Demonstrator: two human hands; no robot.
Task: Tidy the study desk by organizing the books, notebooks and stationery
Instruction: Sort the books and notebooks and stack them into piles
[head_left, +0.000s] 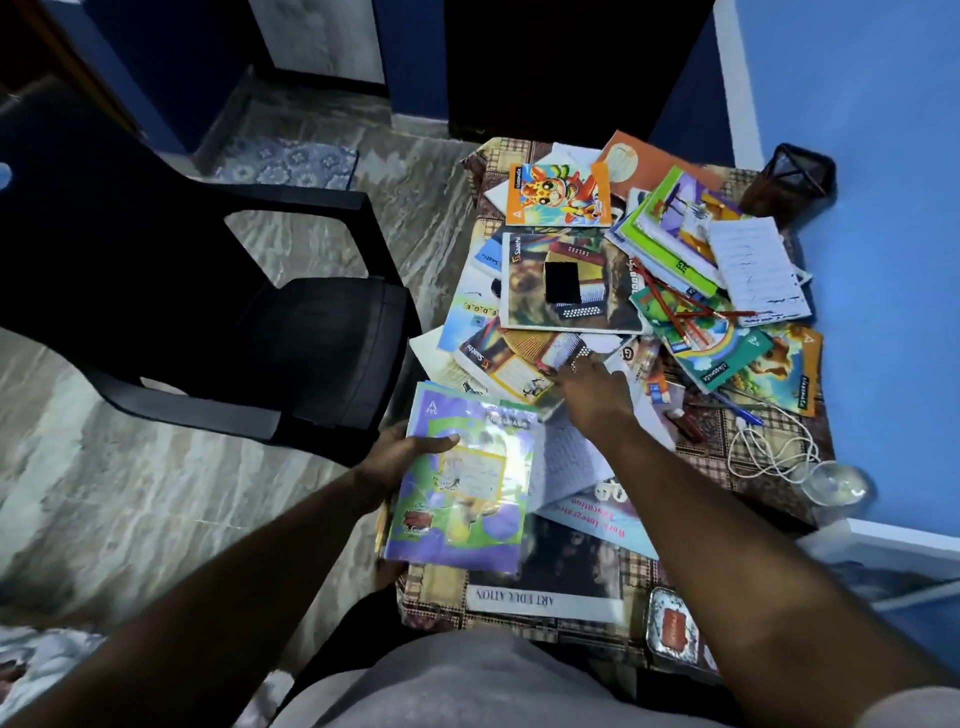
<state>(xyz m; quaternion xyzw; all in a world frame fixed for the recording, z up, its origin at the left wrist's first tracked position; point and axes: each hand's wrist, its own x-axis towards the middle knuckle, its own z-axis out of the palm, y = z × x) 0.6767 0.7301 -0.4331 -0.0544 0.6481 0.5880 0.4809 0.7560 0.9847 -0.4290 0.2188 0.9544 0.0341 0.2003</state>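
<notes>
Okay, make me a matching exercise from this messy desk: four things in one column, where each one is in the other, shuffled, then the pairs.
Things
1. purple and green notebook
2. black mesh pen holder
3. white coiled cable
4. orange cartoon-giraffe notebook

Places
A. far right corner of the desk, by the blue wall
B. held in the left hand
C. on top at the far end of the pile
D. near the desk's right edge, closer to the person

Pairs: 1-B, 2-A, 3-D, 4-C
</notes>
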